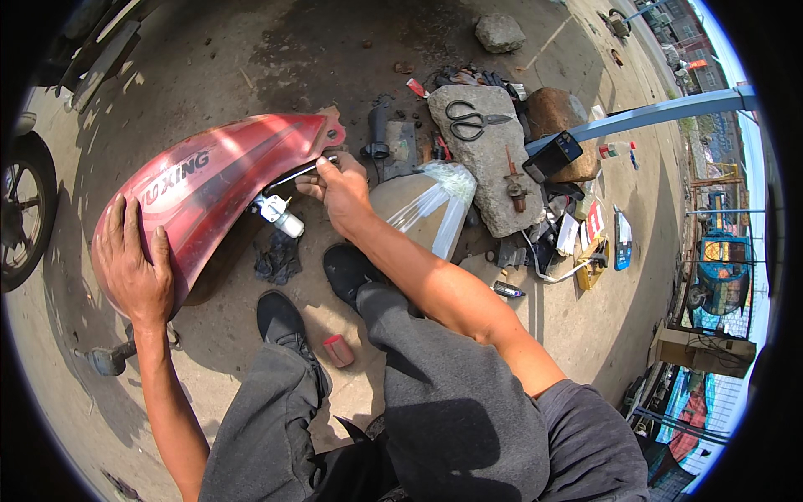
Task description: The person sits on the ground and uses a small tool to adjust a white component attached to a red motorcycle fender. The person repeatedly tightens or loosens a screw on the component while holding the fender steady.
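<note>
A red motorcycle fuel tank (213, 180) lies tilted on its side at the left. My left hand (134, 255) rests flat on its near end, fingers stretched out. At the tank's lower edge, my right hand (341, 188) is closed around a screwdriver (294, 175). Its thin metal shaft points left toward a silver fuel tap (280, 216) with a pale cup, at the tank's underside. Whether the screwdriver's tip touches the tap's fitting I cannot tell. My fingers hide much of its handle.
Black-handled scissors (477, 121) and a rusty metal part (514, 184) lie on a stone slab (481, 159). A phone (552, 157) leans by a brown rock (556, 117) under a blue pole (652, 117). A red cylinder (338, 351) lies near my shoes; a wheel (27, 209) stands far left.
</note>
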Demonstrator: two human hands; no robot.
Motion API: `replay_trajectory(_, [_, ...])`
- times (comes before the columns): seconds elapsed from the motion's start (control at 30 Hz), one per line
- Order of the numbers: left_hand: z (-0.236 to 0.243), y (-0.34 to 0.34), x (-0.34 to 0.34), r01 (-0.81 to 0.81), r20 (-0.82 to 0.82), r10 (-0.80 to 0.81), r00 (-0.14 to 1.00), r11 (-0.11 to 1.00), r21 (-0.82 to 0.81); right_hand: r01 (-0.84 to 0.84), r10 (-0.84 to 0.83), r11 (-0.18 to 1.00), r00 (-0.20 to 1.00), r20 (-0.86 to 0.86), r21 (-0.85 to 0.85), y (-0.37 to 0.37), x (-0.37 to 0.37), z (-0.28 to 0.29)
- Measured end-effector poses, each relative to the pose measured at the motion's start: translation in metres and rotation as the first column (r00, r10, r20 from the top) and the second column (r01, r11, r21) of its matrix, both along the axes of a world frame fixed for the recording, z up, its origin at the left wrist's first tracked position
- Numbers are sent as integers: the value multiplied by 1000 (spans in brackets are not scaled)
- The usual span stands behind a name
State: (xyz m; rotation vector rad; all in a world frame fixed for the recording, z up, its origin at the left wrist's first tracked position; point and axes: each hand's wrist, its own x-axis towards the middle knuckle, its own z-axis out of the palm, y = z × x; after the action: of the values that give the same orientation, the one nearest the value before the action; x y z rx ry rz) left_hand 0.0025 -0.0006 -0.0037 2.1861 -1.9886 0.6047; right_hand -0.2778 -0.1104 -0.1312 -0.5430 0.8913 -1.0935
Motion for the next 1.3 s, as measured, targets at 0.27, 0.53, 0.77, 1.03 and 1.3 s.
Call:
replay_trajectory(0.27, [-1, 0, 0, 5, 5, -5, 1000, 1000, -9, -13, 6, 995, 998, 68, 98, -5, -1, -7])
replay_trajectory(0.53, [-1, 1, 1, -10, -12, 10, 1000, 1000, 2, -15, 8, 996, 997, 80, 85, -4, 0, -9])
replay_trajectory(0.77, [-1, 1, -1, -27, -5, 27, 1000, 1000, 10, -30, 16, 991, 994, 112, 127, -6, -1, -10])
replay_trajectory(1.03, [-2, 1, 1, -16, -19, 16, 1000, 1000, 6, -76, 45, 981, 984, 170, 180, -8, -1, -18])
replay_trajectory(1.3, [-1, 1, 1, -15, -25, 15, 1000, 1000, 3, -119, 51, 949, 971, 232, 290, -11, 2, -39])
